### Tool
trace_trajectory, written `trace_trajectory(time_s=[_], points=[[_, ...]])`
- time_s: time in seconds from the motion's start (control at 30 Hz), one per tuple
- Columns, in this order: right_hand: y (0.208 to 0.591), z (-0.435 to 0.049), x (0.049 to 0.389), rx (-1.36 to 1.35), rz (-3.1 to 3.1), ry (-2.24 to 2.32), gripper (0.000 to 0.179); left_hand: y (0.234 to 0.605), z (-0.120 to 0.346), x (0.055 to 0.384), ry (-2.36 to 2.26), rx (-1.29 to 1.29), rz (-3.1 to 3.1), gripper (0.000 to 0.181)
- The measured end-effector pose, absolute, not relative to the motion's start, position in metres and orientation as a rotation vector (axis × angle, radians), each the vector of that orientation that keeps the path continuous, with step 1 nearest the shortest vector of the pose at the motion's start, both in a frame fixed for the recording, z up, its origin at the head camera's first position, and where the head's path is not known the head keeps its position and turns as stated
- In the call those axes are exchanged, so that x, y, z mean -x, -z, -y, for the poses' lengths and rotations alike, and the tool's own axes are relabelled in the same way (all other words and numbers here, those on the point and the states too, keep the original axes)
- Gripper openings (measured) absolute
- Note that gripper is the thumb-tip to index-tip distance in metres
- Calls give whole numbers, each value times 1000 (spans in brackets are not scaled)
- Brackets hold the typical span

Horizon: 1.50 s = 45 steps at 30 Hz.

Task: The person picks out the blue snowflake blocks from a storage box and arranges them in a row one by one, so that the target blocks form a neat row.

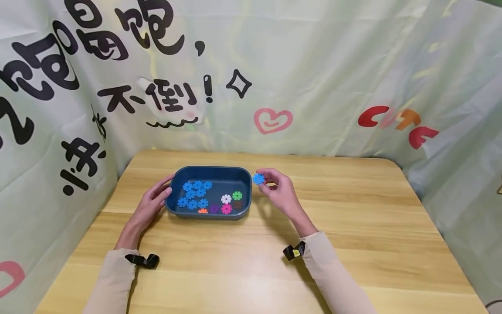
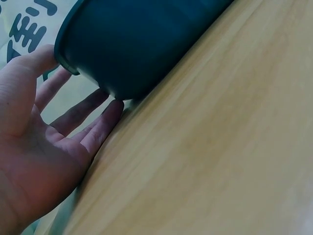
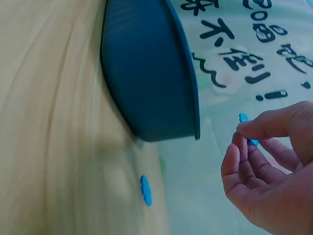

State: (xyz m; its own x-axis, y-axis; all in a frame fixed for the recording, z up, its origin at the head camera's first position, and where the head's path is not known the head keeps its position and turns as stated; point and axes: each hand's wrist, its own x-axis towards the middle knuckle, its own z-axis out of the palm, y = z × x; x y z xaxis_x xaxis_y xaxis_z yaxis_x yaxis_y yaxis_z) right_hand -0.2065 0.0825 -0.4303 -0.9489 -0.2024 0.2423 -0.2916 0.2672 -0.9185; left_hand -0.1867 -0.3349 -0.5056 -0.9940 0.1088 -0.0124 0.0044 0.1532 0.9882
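Note:
A dark blue rectangular tub (image 1: 211,216) holds several small notched plastic discs, like snowflake building pieces. Blue discs (image 1: 190,194) lie in its left half; white (image 1: 226,199), green (image 1: 237,195), pink (image 1: 226,209), brown (image 1: 238,204), purple (image 1: 214,209) and orange (image 1: 202,210) ones lie along the front and right. My left hand (image 1: 148,208) touches the tub's left end, thumb at the rim, fairly straight fingers along the outer wall. Just outside the right end, my right hand (image 1: 280,192) pinches a blue disc (image 1: 258,179) between thumb and index finger.
In the right wrist view another blue disc (image 3: 146,191) is on the wooden table (image 3: 54,147) beside the tub; in the head view I cannot make it out. A printed cloth (image 1: 313,78) hangs behind the table and at its sides. Black straps (image 1: 143,261) sit on both wrists.

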Motion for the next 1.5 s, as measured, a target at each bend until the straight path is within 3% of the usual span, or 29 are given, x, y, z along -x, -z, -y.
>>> trace_trajectory(time_s=[0.87,1.5], points=[[465,-125,230,-274,2611,-1584,35,504,335,186,-1978,-112,-2322,55],[476,-128,237,-274,2855,-1461,29,504,336,186,-1999,-107,-2297,56]])
